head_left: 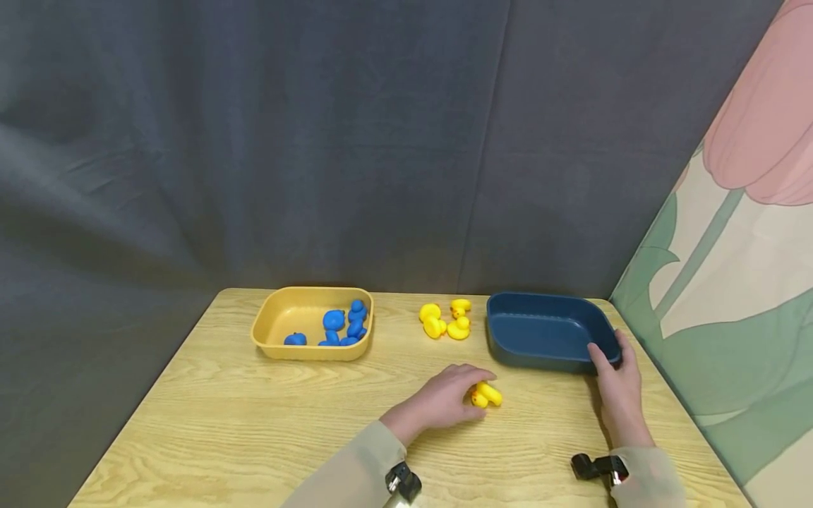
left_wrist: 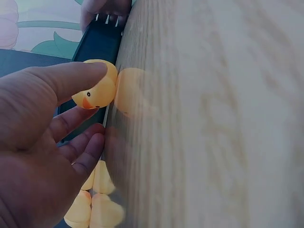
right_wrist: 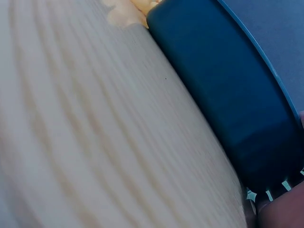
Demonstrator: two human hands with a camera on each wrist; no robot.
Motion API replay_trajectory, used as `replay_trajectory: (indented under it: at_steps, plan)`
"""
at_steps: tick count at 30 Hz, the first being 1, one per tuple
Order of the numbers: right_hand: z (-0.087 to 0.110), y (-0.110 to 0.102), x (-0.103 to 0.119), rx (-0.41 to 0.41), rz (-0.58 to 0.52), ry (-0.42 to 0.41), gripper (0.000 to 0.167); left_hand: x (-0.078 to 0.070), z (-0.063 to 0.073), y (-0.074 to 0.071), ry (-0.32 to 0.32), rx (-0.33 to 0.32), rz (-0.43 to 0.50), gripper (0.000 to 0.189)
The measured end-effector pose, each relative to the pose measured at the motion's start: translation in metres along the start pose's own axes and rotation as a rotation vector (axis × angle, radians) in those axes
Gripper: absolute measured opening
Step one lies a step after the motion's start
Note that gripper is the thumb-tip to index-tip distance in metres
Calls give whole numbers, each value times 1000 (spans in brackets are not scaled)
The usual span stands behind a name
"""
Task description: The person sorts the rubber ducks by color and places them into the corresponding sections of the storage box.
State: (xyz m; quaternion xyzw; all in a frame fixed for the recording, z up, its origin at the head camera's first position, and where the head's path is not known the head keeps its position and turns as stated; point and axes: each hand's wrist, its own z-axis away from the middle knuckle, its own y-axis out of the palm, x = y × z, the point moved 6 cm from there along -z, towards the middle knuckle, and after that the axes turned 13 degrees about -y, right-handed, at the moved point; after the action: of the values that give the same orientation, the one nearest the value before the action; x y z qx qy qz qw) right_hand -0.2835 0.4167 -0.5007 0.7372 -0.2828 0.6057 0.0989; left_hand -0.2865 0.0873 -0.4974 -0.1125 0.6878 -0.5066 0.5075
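Note:
In the head view, my left hand (head_left: 449,396) is around a yellow rubber duck (head_left: 488,394) on the table, thumb on the near side and fingers on the far side. The left wrist view shows the thumb overlapping this duck (left_wrist: 95,90), its orange beak visible and its base against the tabletop. My right hand (head_left: 619,384) grips the near right corner of a dark blue bin (head_left: 540,362), thumb over the rim and fingers along the outer side. Several more yellow ducks (head_left: 435,326) sit together left of the blue bin.
A yellow bin (head_left: 269,328) at the back left holds several blue toy figures (head_left: 333,319). Behind the wooden table (head_left: 254,423) hangs a dark grey curtain (head_left: 368,141). A flower-patterned cloth (head_left: 730,317) runs along the right edge.

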Motion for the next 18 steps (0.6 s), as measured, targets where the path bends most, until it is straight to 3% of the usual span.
replay_trajectory:
  at_steps: [13,18]
  plan:
    - [4,1,-1,28,-4,-26,79,0,-1,0,-13,-53,-47,43]
    - [5,1,1,20,-40,2,77,1,-1,-4,-40,-48,16,40]
